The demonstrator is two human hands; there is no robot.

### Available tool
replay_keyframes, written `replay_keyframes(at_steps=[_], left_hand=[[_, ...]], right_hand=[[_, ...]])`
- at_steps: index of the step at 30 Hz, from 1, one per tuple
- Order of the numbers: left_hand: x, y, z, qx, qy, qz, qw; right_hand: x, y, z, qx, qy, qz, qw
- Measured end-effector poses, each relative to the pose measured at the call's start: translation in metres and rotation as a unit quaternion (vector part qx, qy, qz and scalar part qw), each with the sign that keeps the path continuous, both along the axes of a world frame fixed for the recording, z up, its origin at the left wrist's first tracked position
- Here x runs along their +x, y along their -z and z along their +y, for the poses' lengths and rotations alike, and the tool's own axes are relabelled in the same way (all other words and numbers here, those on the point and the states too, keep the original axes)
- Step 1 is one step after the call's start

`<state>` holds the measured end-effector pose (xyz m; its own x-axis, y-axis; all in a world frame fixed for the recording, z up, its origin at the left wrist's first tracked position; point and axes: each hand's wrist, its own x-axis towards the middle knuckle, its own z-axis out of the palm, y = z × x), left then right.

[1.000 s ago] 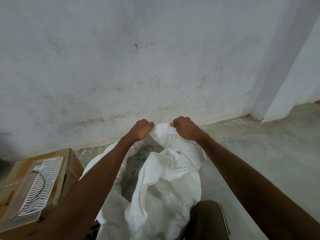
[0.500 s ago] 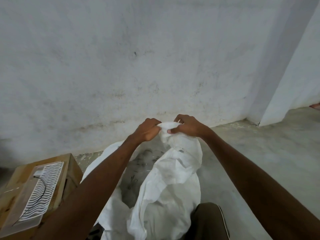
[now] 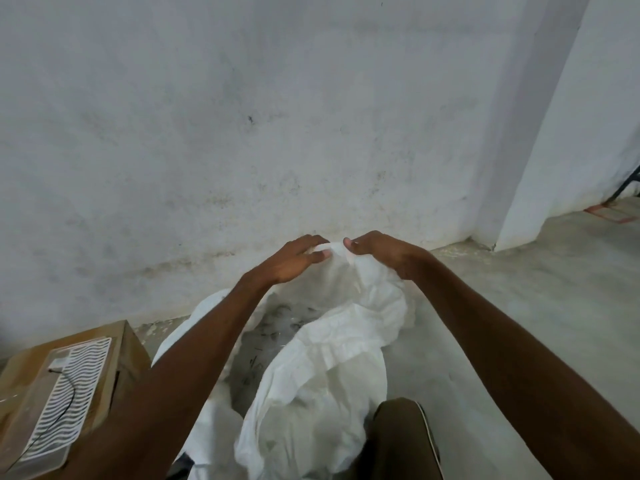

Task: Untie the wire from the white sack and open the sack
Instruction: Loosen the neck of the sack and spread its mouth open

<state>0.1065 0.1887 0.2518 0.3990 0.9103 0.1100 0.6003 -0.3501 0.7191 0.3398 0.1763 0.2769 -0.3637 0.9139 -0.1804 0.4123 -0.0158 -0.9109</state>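
Bare whitewashed wall [image 3: 277, 116] behind, stained near its foot, meeting grey concrete floor [image 3: 519, 306]. White sack [image 3: 322, 368] slumped on that floor, close against the wall's foot, its mouth already parted, with dark-marked pale contents visible inside. No wire to be seen at the sack's neck; judged already off, though cannot tell where it went. Cardboard box [image 3: 128, 348] left of the sack, touching or just beside it, carrying a white wavy-slotted grille [image 3: 69, 393] under a clear cover, a thin dark cord lying across it. Dark trouser knee [image 3: 401, 441] near the sack's right side.

Left hand [image 3: 294, 259] and right hand [image 3: 377, 252] raised at the sack's far rim, close together. Left fingers [image 3: 320, 255] curled, pinching a fold of the white fabric. Right fingers [image 3: 349, 244] curled down over the neighbouring fold, thumb tip showing, grasping the same rim.

Step in hand, by judgement: spreading the mouth, most of the task behind. To do it well: keep both pinches on the rim's edge, not on bunched layers; draw the hands apart sideways and a little upward so the collapsed near flap unfolds; then shift grips round the rim. Thin crinkled fabric likely to slip or cling, so pull steadily, without jerking, to avoid tipping the contents.
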Motion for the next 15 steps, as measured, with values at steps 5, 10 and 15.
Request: replay_keyframes(at_steps=[5, 10, 15], left_hand=[[0.016, -0.003, -0.002, 0.009, -0.02, 0.019, 1.0], [0.011, 0.006, 0.0, -0.007, -0.167, 0.035, 0.985], [0.017, 0.0, -0.004, -0.022, -0.058, 0.027, 0.998]], right_hand=[[-0.002, 0.0, -0.012, -0.037, 0.032, -0.067, 0.997], [-0.011, 0.016, -0.024, 0.057, 0.06, -0.233, 0.969], [-0.012, 0.021, -0.036, 0.102, 0.147, -0.139, 0.974]])
